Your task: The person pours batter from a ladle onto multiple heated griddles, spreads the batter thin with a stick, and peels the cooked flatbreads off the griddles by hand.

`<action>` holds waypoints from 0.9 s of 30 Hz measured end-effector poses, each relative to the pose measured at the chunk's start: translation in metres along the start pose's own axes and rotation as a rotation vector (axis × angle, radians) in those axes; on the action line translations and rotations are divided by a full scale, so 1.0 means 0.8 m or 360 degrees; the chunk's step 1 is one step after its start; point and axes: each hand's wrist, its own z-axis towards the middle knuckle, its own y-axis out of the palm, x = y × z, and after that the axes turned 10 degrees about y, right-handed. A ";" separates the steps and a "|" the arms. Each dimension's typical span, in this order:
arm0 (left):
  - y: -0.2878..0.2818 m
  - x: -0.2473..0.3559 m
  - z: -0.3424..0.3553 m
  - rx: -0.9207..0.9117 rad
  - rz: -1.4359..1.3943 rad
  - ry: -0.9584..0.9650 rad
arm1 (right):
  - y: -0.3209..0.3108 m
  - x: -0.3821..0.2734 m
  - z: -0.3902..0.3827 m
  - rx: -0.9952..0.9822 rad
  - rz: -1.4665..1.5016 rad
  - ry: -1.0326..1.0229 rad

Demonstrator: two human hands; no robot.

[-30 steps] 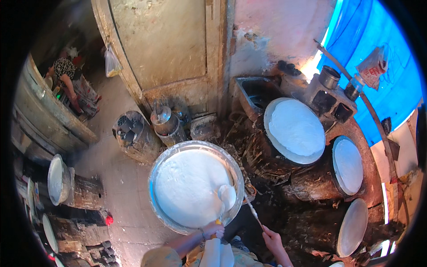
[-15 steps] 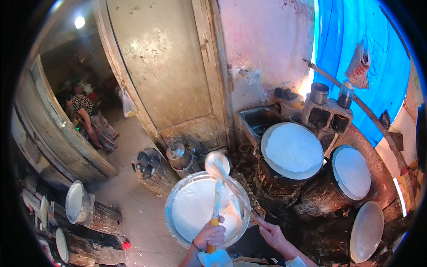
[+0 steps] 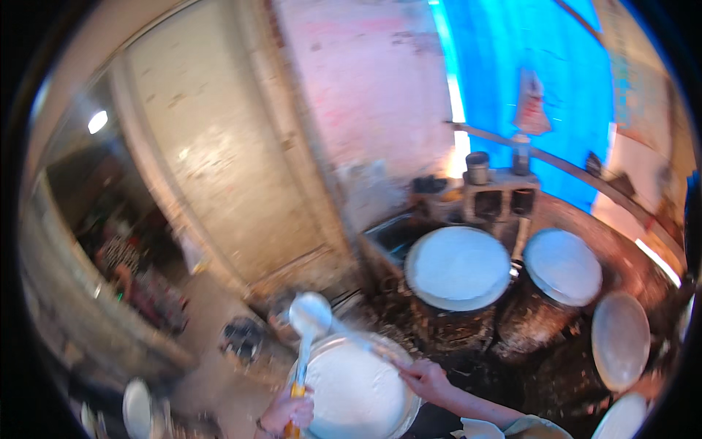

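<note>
My left hand [image 3: 289,411] is closed around the yellow handle of a long ladle [image 3: 311,314]. The ladle's round bowl, coated white, hangs beyond the far left rim of a wide metal basin [image 3: 414,410]. White batter-like liquid [image 3: 358,388] fills the basin. In my right hand [image 3: 428,382] is a thin wooden stick [image 3: 369,345], slanting over the basin's far side. Its far end is blurred and lies close to the ladle bowl; whether they touch I cannot tell.
Round griddles stand on barrel-like stoves to the right, including a near one [image 3: 458,267] and one beside it [image 3: 561,267]. A bucket of dark lumps [image 3: 243,340] stands by the door [image 3: 219,146]. Another person [image 3: 139,282] bends in the doorway at left.
The view has swung and tilted, so the basin sits lower. The ladle and stick, crossed over the basin before, have drawn apart, with the ladle bowl now further left.
</note>
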 end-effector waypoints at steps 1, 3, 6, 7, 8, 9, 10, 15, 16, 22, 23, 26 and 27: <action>-0.012 -0.013 -0.008 0.0011 -0.0014 -0.0076 | 0.004 0.009 -0.012 -0.0002 -0.0209 -0.0051; 0.008 -0.013 0.013 -0.0006 0.0103 -0.0192 | 0.006 0.048 -0.046 -0.0041 -0.0142 0.0124; 0.099 -0.027 0.073 -0.0157 0.0373 -0.0274 | -0.041 0.070 -0.102 0.0303 -0.0098 0.0363; 0.115 -0.034 0.089 -0.0253 0.0361 -0.0332 | -0.058 0.074 -0.119 0.0474 -0.0164 0.0398; 0.135 -0.040 0.102 -0.0351 0.0350 -0.0376 | -0.076 0.069 -0.138 0.0645 -0.0235 0.0416; 0.162 -0.049 0.117 -0.0431 0.0401 -0.0450 | -0.095 0.065 -0.158 0.0809 -0.0307 0.0433; 0.191 -0.058 0.131 -0.0491 0.0458 -0.0509 | -0.112 0.062 -0.175 0.0954 -0.0376 0.0451; 0.395 -0.141 0.168 -0.1168 0.0890 -0.0610 | -0.187 0.065 -0.282 0.1641 -0.0586 0.0645; 0.418 -0.167 0.177 -0.1223 0.0830 -0.0657 | -0.200 0.067 -0.294 0.1722 -0.0591 0.0659; 0.587 -0.359 0.230 -0.1827 0.1056 -0.1163 | -0.252 0.092 -0.390 0.2550 -0.0351 0.1004; 0.609 -0.394 0.228 -0.1852 0.1149 -0.1111 | -0.260 0.102 -0.400 0.2697 -0.0264 0.1006; 0.664 -0.501 0.230 -0.2012 0.1329 -0.0975 | -0.286 0.141 -0.438 0.2974 0.0128 0.1125; 0.673 -0.536 0.234 -0.2096 0.1349 -0.0875 | -0.293 0.160 -0.449 0.3033 0.0336 0.1171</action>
